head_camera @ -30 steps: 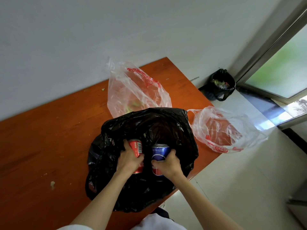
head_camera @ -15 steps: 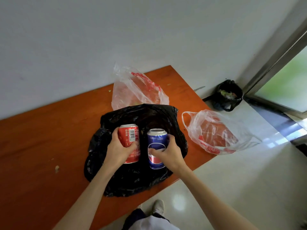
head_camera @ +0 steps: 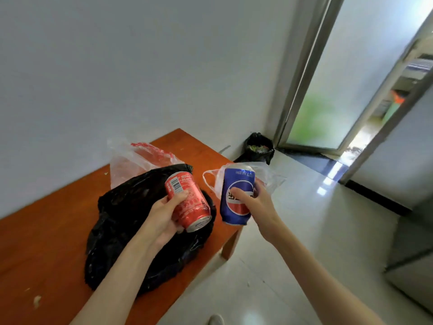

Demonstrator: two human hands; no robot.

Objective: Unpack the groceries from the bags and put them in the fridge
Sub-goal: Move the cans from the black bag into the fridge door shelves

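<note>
I am holding one drink can in each hand, both lifted clear of the crumpled black plastic bag [head_camera: 145, 231] that is lying on the orange-brown wooden table [head_camera: 46, 242]. My left hand [head_camera: 164, 216] is wrapping its grip around the red aluminium cola can [head_camera: 187, 200], which is tilting with its base toward me above the black bag. My right hand [head_camera: 255, 202] is closing its grip around the blue aluminium cola can [head_camera: 236, 195], thumb across the round logo, roughly upright and hanging past the table's right edge over the pale tiled floor [head_camera: 293, 231]. Two thin clear plastic bags with red print are sitting on the table, one behind the black bag [head_camera: 136, 160] and one behind the blue can [head_camera: 269, 179].

I judge this as the carry step: both cans are out of the bag and not yet stored. A grey cabinet-like surface [head_camera: 412, 254] at the right edge may be the fridge, though I cannot tell. Next, one hand must free itself to open a door.
</note>
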